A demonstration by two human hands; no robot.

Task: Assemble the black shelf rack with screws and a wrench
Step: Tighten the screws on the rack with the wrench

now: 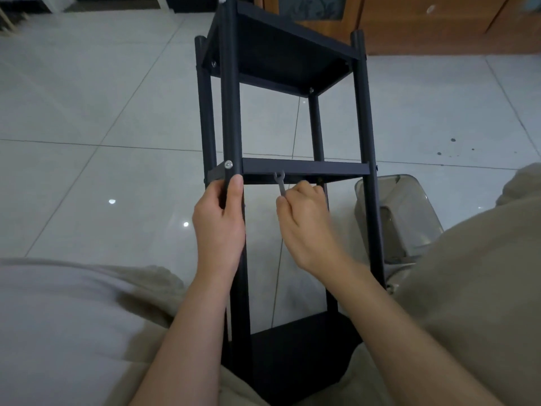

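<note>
The black shelf rack [304, 167] lies tilted between my legs, its three shelves joined by round black posts. My left hand [219, 224] grips the near-left post just below the middle shelf, where a silver screw [228, 164] sits in the post. My right hand [304, 218] pinches a small grey wrench [280, 183]; its open end points up at the underside of the middle shelf's front rail. More screw heads show under the far shelf [214, 63].
A clear smoky plastic container [409, 218] stands on the floor right of the rack, behind the right post. My beige-trousered legs flank the rack. Pale glossy floor tiles [102, 127] stretch left and ahead; wooden furniture [439, 24] lines the far wall.
</note>
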